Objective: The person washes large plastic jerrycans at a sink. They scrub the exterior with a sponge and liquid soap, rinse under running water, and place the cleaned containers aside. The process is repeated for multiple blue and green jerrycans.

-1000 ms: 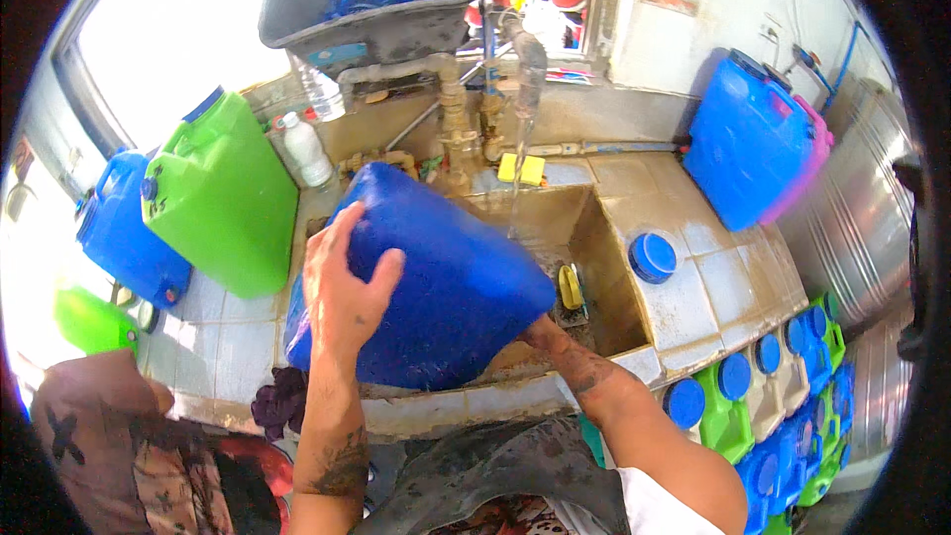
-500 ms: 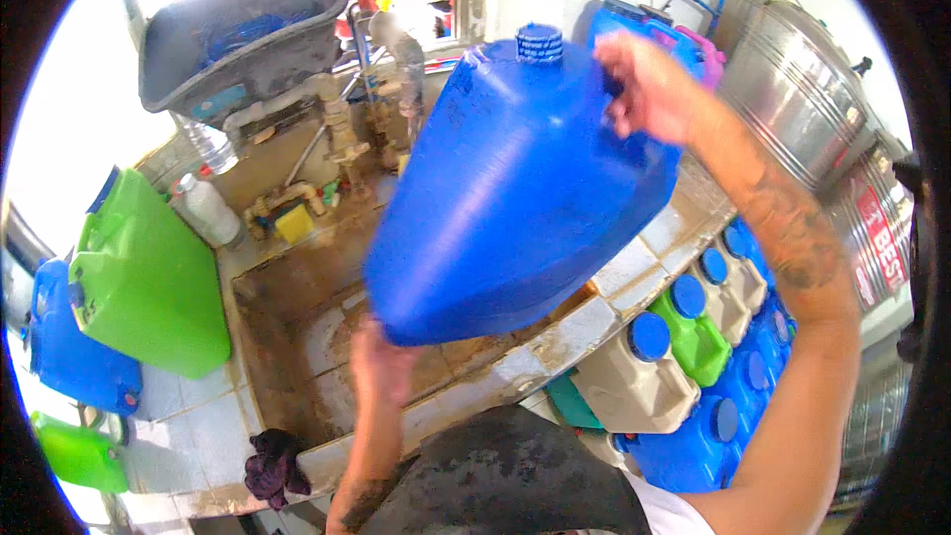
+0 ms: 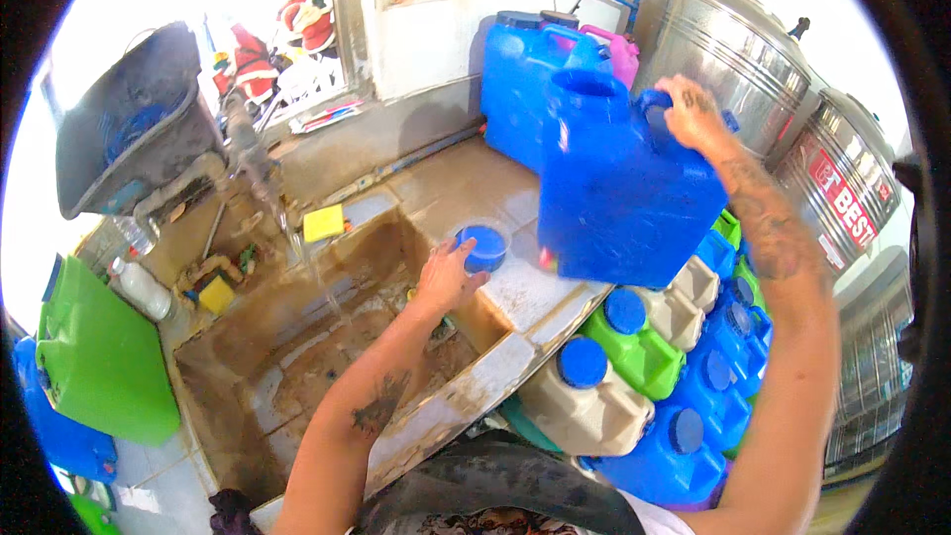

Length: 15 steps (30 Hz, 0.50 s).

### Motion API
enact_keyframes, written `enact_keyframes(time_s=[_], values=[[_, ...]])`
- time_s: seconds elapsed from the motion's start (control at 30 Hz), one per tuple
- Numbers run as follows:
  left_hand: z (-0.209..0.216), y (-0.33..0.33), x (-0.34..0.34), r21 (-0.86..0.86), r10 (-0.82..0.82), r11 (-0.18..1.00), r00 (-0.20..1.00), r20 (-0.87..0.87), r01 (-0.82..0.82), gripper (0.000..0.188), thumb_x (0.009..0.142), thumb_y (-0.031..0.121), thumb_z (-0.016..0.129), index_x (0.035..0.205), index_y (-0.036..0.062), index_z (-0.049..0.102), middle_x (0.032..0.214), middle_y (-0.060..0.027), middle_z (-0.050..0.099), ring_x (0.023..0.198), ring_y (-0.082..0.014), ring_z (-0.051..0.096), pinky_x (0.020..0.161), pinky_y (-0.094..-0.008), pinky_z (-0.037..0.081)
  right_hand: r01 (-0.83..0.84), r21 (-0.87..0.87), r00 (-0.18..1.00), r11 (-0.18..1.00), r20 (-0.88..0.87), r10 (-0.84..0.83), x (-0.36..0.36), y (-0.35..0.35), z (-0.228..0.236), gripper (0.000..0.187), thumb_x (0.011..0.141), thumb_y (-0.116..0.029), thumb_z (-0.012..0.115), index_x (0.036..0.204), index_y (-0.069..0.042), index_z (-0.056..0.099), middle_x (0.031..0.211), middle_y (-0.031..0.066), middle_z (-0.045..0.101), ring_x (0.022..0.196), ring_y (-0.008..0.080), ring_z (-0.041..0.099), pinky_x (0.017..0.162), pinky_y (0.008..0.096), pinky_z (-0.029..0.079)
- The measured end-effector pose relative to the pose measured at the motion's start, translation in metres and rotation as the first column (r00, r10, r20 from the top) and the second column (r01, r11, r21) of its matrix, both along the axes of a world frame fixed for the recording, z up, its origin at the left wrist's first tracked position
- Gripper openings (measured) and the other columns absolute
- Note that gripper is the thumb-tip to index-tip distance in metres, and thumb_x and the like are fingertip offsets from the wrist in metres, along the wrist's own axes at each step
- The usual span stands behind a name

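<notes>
A large blue jug [image 3: 624, 193] stands upright at the tiled ledge right of the sink, its wide mouth uncapped. Fingers of my right hand [image 3: 690, 111] are wrapped round its top handle. My left hand [image 3: 449, 275] reaches over the sink's right edge with its fingers apart. Its fingertips are at the rim of a round blue cap [image 3: 484, 246], which seems to lie in a shallow clear dish on the ledge; whether they touch it I cannot tell. Water runs from a tap [image 3: 287, 223] into the stained sink [image 3: 297, 357].
Another blue jug [image 3: 510, 99] and a pink one [image 3: 622, 54] stand behind. Capped blue, beige and green jugs [image 3: 634, 357] crowd below the ledge. A green jug [image 3: 104, 357] stands at left. A yellow sponge [image 3: 323, 223] lies by the sink; steel tanks [image 3: 733, 50] are at back right.
The blue jug has gone from over the sink, tilted in both hands, to upright at the right ledge. My left hand has let go of it and moved to the cap. The view has shifted right.
</notes>
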<state>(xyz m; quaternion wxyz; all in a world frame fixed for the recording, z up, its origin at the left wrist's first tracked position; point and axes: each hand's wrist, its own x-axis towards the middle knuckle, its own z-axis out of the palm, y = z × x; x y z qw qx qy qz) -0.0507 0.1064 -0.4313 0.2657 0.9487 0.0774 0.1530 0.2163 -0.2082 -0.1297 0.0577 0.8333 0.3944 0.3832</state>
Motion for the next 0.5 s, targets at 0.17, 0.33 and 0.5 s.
enact_keyframes(time_s=[0.17, 0.33, 0.5], values=[[0.01, -0.001, 0.106, 0.14, 0.111, 0.988, 0.931, -0.347, -0.065, 0.105, 0.068, 0.062, 0.081, 0.155, 0.0231, 0.038, 0.16, -0.024, 0.029, 0.144, -0.0476, 0.033, 0.111, -0.0626, 0.037, -0.151, 0.417, 0.978, 0.896, -0.071, 0.198, 0.07, -0.028, -0.058, 0.029, 0.071, -0.004, 0.069, 0.098, -0.015, 0.068, 0.102, 0.0087, 0.067, 0.112, 0.0327, 0.058, 0.105, 0.0465, 0.037], [-0.037, 0.001, 0.156, 0.187, 0.102, 0.982, 0.809, -0.578, 0.009, 0.103, 0.069, 0.064, 0.079, 0.156, 0.0278, 0.038, 0.163, -0.0219, 0.025, 0.148, -0.0468, 0.027, 0.11, -0.0651, 0.036, -0.272, 0.433, 0.945, 0.859, -0.049, 0.324, 0.074, -0.012, -0.07, 0.028, 0.071, -0.008, 0.066, 0.098, -0.015, 0.07, 0.102, 0.0083, 0.067, 0.11, 0.0311, 0.058, 0.102, 0.0458, 0.036], [-0.011, 0.055, 0.19, -0.653, 0.152, 0.694, 0.948, -0.278, -0.303, 0.085, 0.078, 0.065, 0.072, 0.149, 0.0236, 0.047, 0.142, -0.025, 0.049, 0.122, -0.0442, 0.052, 0.095, -0.0633, 0.045, -0.29, 0.462, 0.93, 0.838, -0.072, 0.361, 0.078, -0.001, -0.061, 0.023, 0.074, -0.011, 0.066, 0.095, -0.017, 0.071, 0.098, 0.0068, 0.068, 0.109, 0.0304, 0.058, 0.102, 0.045, 0.035]])
